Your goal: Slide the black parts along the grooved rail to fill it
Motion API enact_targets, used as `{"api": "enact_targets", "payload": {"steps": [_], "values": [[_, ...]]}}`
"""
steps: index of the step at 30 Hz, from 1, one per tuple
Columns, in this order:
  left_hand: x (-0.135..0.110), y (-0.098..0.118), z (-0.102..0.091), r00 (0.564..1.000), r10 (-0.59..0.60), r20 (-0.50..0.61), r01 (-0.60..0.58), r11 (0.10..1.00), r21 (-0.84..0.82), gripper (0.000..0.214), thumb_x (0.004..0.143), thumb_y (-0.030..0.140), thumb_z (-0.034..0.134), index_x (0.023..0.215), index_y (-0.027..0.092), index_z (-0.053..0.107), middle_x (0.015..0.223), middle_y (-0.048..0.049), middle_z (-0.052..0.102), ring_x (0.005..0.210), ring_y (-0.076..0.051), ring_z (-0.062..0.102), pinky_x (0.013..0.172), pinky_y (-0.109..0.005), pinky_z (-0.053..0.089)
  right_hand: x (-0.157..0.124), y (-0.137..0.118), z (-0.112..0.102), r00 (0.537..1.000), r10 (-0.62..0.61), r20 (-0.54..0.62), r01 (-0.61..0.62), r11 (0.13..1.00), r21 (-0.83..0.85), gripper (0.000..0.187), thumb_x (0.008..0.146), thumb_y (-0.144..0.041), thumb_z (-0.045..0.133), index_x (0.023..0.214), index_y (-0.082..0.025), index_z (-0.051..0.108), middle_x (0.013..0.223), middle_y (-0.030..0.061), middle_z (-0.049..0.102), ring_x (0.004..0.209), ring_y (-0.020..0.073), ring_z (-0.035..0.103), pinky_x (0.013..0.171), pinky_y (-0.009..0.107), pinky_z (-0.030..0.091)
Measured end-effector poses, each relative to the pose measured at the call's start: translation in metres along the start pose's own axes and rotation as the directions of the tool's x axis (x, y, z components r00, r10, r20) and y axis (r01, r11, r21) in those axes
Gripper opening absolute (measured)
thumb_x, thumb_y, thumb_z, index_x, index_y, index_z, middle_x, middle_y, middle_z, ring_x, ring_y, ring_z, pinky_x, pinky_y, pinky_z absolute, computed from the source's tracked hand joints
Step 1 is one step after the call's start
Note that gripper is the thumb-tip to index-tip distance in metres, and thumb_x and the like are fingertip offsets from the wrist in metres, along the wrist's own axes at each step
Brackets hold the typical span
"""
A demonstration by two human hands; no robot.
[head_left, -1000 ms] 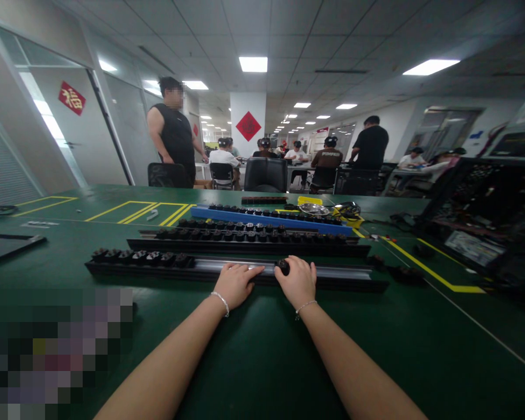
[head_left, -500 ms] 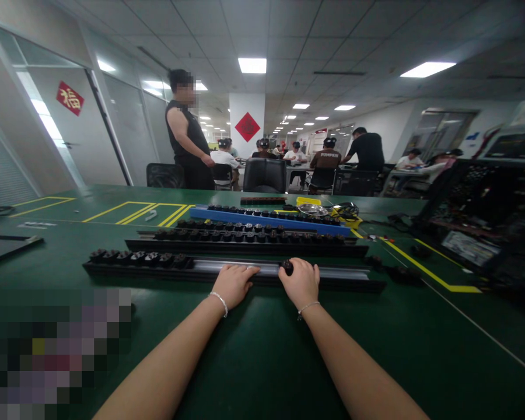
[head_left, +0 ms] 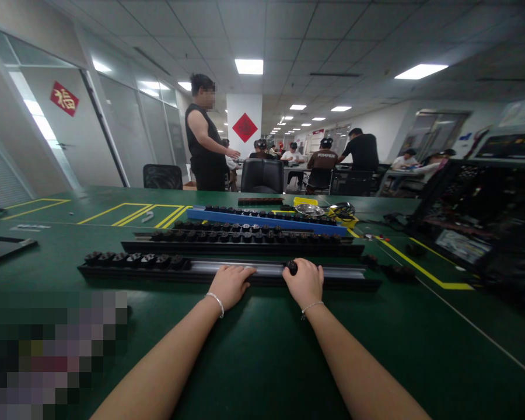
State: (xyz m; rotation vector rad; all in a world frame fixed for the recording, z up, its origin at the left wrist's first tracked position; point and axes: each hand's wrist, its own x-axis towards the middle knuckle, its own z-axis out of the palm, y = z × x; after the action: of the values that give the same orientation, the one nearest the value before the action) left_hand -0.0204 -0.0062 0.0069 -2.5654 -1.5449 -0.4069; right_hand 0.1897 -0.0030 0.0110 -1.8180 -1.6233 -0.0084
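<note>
In front of me a long black power-strip housing (head_left: 126, 276) lies crosswise, with a pale metal inner channel. Several black socket modules (head_left: 135, 259) sit in a row in its left part. My left hand (head_left: 230, 286) lies over the middle of the housing, fingers along the channel and thumb at the near wall, closed on it. To the right of it, my right hand (head_left: 305, 282) pinches a single black socket module (head_left: 292, 267) at the channel. The fingers partly hide this module, so whether it is seated in the channel I cannot tell.
Behind lie another black strip (head_left: 245, 247) with modules and a blue strip (head_left: 266, 220). A metal dish (head_left: 310, 209) and cables stand farther back. Dark loose parts (head_left: 396, 271) lie at the right, near a large open black case (head_left: 455, 216). People are at tables beyond.
My right hand has shifted slightly right along the channel with the socket module. My left hand stays in place. A standing person in the background has moved right and lifted a hand.
</note>
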Motion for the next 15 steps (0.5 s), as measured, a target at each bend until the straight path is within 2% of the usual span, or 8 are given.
{"api": "enact_targets", "payload": {"steps": [15], "values": [[-0.0007, -0.0001, -0.0013, 1.0, 0.002, 0.002, -0.002, 1.0, -0.005, 0.037, 0.083, 0.028, 0.051, 0.12, 0.029, 0.049, 0.104, -0.0028, 0.064, 0.1, -0.02, 0.055, 0.087, -0.036, 0.035, 0.0024, 0.0091, -0.0009, 0.998, 0.011, -0.054, -0.012, 1.0, -0.028, 0.029, 0.073, -0.034, 0.045, 0.09, -0.018, 0.062, 0.1, 0.0086, 0.063, 0.099, 0.0232, 0.05, 0.102, 0.044, 0.017]]}}
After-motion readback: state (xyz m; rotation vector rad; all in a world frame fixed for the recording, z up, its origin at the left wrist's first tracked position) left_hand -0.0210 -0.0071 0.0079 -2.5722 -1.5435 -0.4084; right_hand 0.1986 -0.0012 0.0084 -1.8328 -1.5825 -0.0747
